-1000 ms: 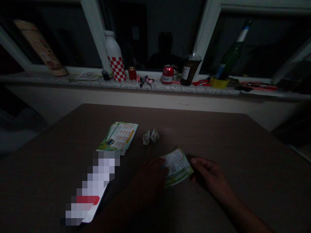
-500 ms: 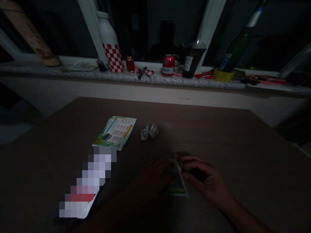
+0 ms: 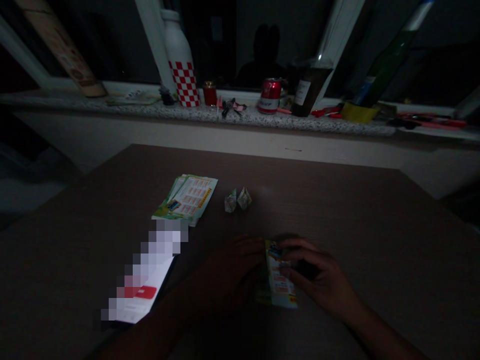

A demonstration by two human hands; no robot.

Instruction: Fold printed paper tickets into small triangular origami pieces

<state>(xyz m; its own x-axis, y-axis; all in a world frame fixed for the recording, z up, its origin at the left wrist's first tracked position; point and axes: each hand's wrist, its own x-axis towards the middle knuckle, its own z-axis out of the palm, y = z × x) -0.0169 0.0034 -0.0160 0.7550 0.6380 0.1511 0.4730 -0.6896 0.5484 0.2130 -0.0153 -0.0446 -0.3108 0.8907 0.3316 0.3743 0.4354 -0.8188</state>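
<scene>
A small printed paper sheet [image 3: 281,282] with a calendar-like grid and green edges lies on the table between my hands, partly unfolded. My right hand [image 3: 322,272] grips its right edge between thumb and fingertips. Deep in shadow, my left hand [image 3: 240,260] rests flat at the left edge of the sheet, its fingers stretched out and touching it. Beyond my hands sit two small folded paper pieces [image 3: 237,200]. A stack of similar printed sheets [image 3: 187,197] lies to their left. Just below that stack is a lit phone [image 3: 144,292], its screen mostly blurred out.
The dark wooden table [image 3: 337,200] reaches to the wall. On the granite windowsill [image 3: 249,118] stand a checkered white bottle [image 3: 182,75], a red can [image 3: 270,96], a dark plastic cup [image 3: 309,92], a small red jar [image 3: 209,93] and a green bottle [image 3: 392,62].
The paper's right part, raised like a flap before, now lies lower and shows its printed face. The view has shifted slightly left. Both hands stay around the sheet.
</scene>
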